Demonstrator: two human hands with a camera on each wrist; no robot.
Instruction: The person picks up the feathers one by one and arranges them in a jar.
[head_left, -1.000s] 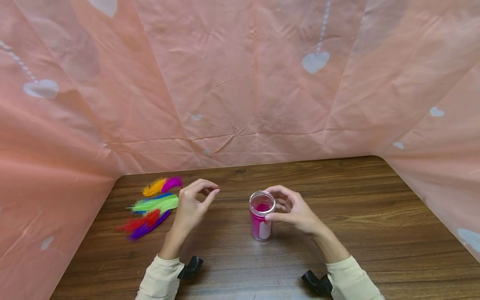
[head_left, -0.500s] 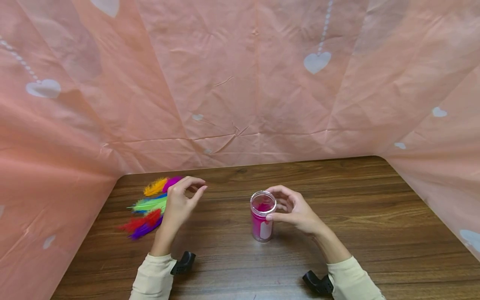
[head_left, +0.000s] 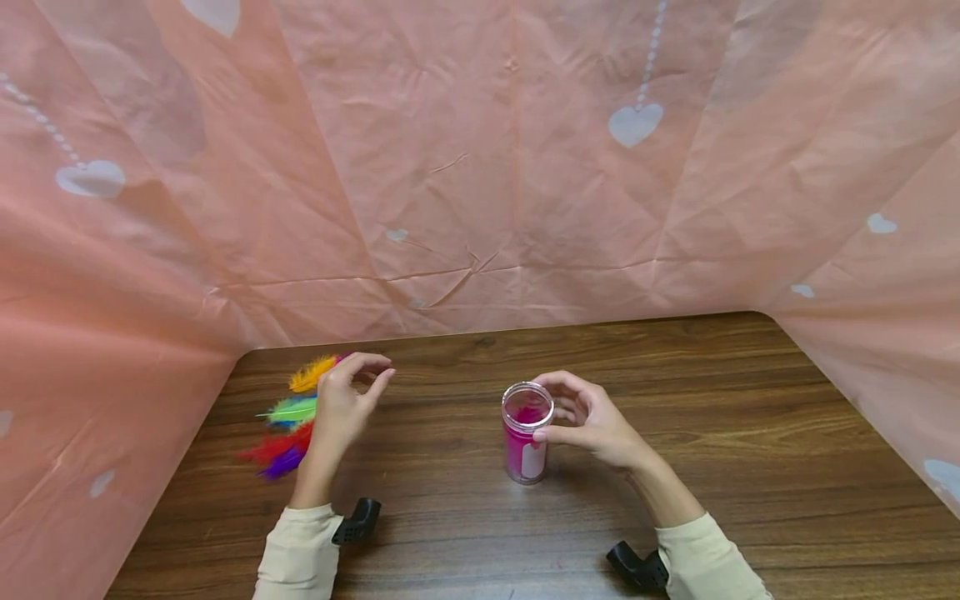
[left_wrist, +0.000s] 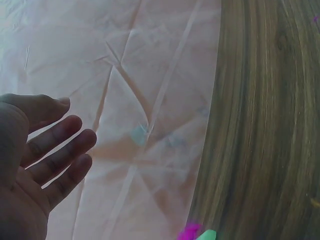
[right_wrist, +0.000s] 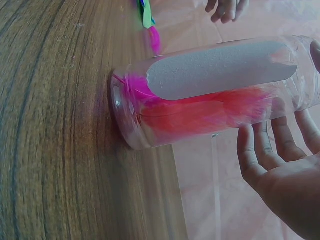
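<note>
Clear cylindrical open-topped plastic jar (head_left: 519, 442) stands upright on the brown wood-grain tabletop (head_left: 712, 417), a little right of the middle in the head view; through its wall show soft magenta and red feathers (right_wrist: 205, 112), and a pale rounded label (head_left: 533, 460) sits on its side. The person's right hand (head_left: 596, 425) grips the jar near its upper rim — thumb on the near side, fingers round the far side; the right wrist view shows the fingertips against the transparent wall.

The left hand (head_left: 347, 404) holds nothing; its fingers are loosely bent, the tips of thumb and forefinger near each other yet apart; it is well apart from the jar and hides part of a group of loose feathers on the left of the tabletop — a fluffy orange feather (head_left: 311, 375), a slim lime-green feather (head_left: 292, 410), a blue feather (head_left: 285, 425), a fluffy red feather (head_left: 276, 448), a violet feather (head_left: 283, 463) and a magenta feather (left_wrist: 190, 232).

Cream fabric sleeves (head_left: 300, 554) cover both forearms, each with a small black device (head_left: 357, 521) at the wrist; a creased peach-pink backdrop (head_left: 450, 217) with white hearts (head_left: 636, 125) rises behind the tabletop.
</note>
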